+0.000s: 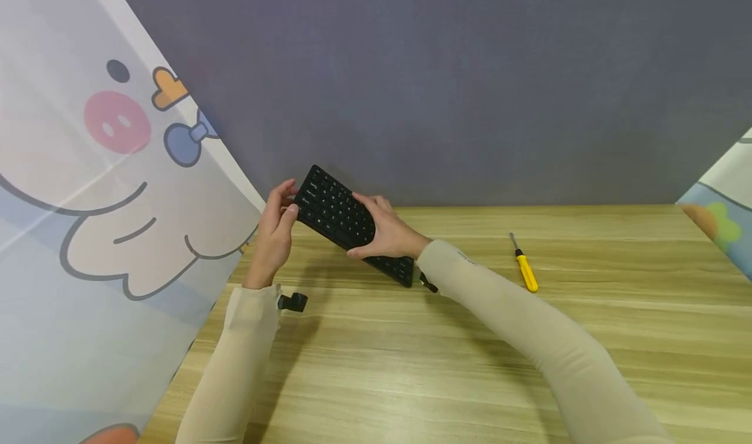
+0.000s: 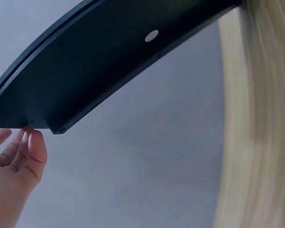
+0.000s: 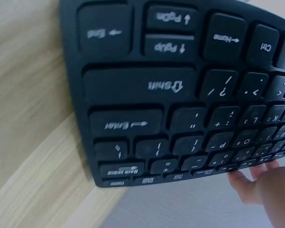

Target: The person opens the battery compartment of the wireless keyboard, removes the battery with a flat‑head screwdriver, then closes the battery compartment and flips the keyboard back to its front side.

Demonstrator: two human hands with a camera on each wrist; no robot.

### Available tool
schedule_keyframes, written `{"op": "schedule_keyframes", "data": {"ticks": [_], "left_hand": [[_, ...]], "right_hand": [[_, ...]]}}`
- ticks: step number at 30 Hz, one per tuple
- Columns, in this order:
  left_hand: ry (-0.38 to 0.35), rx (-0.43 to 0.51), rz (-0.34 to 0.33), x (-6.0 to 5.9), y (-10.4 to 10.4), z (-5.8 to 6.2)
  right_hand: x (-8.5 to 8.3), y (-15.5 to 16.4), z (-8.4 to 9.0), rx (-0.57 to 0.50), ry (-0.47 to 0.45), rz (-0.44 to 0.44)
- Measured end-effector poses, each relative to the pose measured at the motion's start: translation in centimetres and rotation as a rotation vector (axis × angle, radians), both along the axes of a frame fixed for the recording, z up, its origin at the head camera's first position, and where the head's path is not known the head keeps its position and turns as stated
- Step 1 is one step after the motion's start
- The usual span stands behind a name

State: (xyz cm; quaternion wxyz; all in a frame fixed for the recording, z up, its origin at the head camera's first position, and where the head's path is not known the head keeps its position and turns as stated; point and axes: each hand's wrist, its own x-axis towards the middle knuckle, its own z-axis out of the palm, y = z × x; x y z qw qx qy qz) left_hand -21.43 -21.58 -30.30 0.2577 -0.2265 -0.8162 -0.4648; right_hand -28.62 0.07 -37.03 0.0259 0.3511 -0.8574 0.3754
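A black computer keyboard is held at a slant over the far part of the table, its keys toward the head camera. My right hand grips it across the middle, the thumb along the near edge and the fingers over the far edge. At its upper left end, my left hand pinches the corner between thumb and fingers. The left wrist view shows the keyboard's smooth underside, with a small pale oval mark. In the right wrist view, the Enter and Shift keys are close to the camera.
A screwdriver with a yellow handle lies on the wooden table, right of the keyboard. Behind the table rises a grey panel. A cartoon-printed sheet borders the left side, and another printed sheet the right.
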Motion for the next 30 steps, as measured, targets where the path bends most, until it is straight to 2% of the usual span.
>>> {"op": "schedule_keyframes", "data": {"ticks": [4,8,14,24,30], "left_hand": [[0.03,-0.014,-0.011,1.1,1.2,1.4],[0.037,-0.026,-0.026,1.4,1.7,2.1],[0.033,-0.013,-0.051,1.4,2.2,2.4],[0.048,0.017,-0.13,1.4,2.9,2.6],[0.06,0.021,-0.148,1.5,3.4,3.0]], "right_hand": [[0.2,0.0,0.1,-0.03,-0.006,0.0],[0.3,0.2,0.2,-0.045,-0.008,-0.002],[0.3,0.6,0.3,-0.052,0.015,-0.01],[0.4,1.1,0.0,-0.121,0.054,-0.024],[0.7,0.9,0.2,-0.187,0.045,-0.021]]}}
